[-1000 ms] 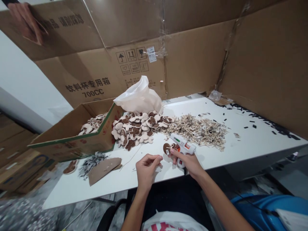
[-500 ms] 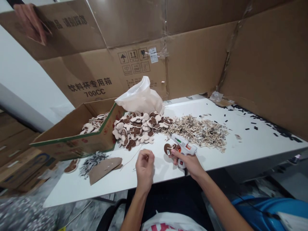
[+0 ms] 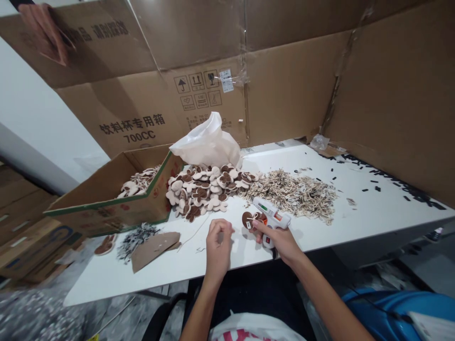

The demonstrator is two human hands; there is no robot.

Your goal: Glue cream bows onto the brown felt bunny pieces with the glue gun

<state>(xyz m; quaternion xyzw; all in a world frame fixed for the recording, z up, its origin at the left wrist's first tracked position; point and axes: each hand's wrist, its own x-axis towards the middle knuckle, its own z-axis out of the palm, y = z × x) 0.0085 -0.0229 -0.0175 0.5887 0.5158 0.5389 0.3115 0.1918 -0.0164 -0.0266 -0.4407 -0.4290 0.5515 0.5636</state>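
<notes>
My right hand (image 3: pixel 279 239) grips a white glue gun (image 3: pixel 272 217) near the front edge of the white table (image 3: pixel 355 222), and a brown round piece (image 3: pixel 248 219) sits at its fingers by the nozzle. My left hand (image 3: pixel 217 246) hovers just left of it with fingers curled in a pinch; what it holds is too small to name. Behind them lies a heap of brown and cream mushroom-shaped pieces (image 3: pixel 202 189), and to the right a pile of thin pale looped strings (image 3: pixel 295 192).
An open cardboard box (image 3: pixel 106 199) with more pieces stands at the left. A white plastic bag (image 3: pixel 208 142) sits behind the heap. Cardboard walls (image 3: pixel 284 90) surround the table. A cardboard scrap (image 3: pixel 152 248) and black bits lie front left. Another person's hand (image 3: pixel 44 31) shows top left.
My left hand drew back left from the glue gun, then shifted slightly right again, still pinched. The right hand and glue gun stayed in place.
</notes>
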